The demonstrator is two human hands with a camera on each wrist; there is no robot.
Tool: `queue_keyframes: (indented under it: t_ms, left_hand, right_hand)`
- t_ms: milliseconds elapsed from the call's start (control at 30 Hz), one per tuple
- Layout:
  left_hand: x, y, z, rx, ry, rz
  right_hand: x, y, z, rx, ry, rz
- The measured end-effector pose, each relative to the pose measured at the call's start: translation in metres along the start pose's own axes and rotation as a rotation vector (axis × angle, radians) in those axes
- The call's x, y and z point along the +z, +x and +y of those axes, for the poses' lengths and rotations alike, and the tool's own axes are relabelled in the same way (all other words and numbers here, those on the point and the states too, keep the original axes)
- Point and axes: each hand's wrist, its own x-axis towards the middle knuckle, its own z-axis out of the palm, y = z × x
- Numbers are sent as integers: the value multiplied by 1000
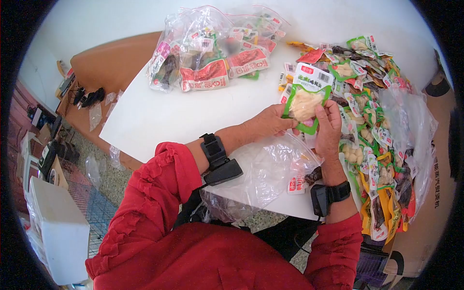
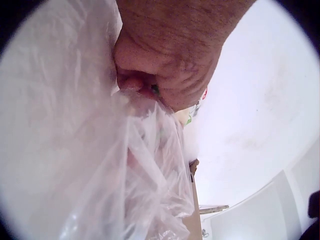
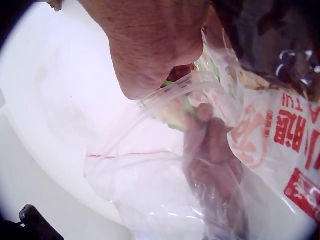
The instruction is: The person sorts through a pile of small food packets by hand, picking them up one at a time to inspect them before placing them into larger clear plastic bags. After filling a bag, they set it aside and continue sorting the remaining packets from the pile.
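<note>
Both hands hold one snack packet [image 1: 306, 104], which has a green border, a white printed top and pale food showing through its window. My left hand [image 1: 267, 122] pinches its left edge, and my right hand [image 1: 329, 126] grips the lower right, thumb on the front. Below them a clear zip bag [image 1: 261, 169] spreads over the table's front edge. In the left wrist view the bag's crinkled film [image 2: 145, 170] rises right against the left hand [image 2: 170, 55]. Film also overlaps the fingers in the right wrist view, beside the right hand [image 3: 150, 45].
A large heap of mixed snack packets [image 1: 367, 116] covers the table's right side. Filled clear bags [image 1: 203, 63] stand at the back. Near the right wrist lies a red-and-white packet [image 1: 297, 184]. A brown sofa [image 1: 116, 63] is at the left, beyond the white table [image 1: 145, 116].
</note>
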Motion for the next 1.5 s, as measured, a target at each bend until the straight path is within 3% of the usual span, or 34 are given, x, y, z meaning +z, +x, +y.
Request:
queue_keyframes:
  t_ms: [500, 667, 733, 833, 933, 967, 1033, 1167, 1233, 1267, 1300, 1367, 1500]
  left_hand:
    - [0, 0, -1, 4, 35, 25]
    - [-2, 0, 1, 91, -18, 158]
    - [-4, 2, 0, 141, -17, 197]
    - [-3, 3, -2, 238, 71, 249]
    - [-2, 6, -9, 340, 239, 251]
    - [-2, 7, -13, 393, 320, 241]
    - [1, 1, -5, 394, 364, 181]
    - [-1, 0, -1, 361, 547, 68]
    - [-1, 1, -3, 373, 495, 74]
    - [-1, 1, -5, 385, 443, 82]
    - [-1, 2, -5, 384, 442, 82]
    - [-3, 6, -6, 356, 229, 244]
    - [-6, 9, -11, 365, 372, 359]
  right_hand:
    - [2, -1, -3, 3, -27, -1]
    - [13, -4, -10, -11, -9, 19]
    - [8, -4, -12, 48, -236, -36]
    - [5, -3, -7, 132, -307, -193]
    - [9, -7, -9, 173, -263, -199]
    - [10, -7, -8, 173, -263, -197]
    - [12, -6, -7, -8, -147, -281]
    - [5, -9, -7, 118, -224, -238]
    - [5, -7, -12, 193, -293, -70]
    - [5, -6, -10, 194, -293, -70]
    - [6, -4, -7, 184, -139, -33]
    - [8, -4, -7, 173, 14, 4]
    - [12, -5, -13, 223, 145, 32]
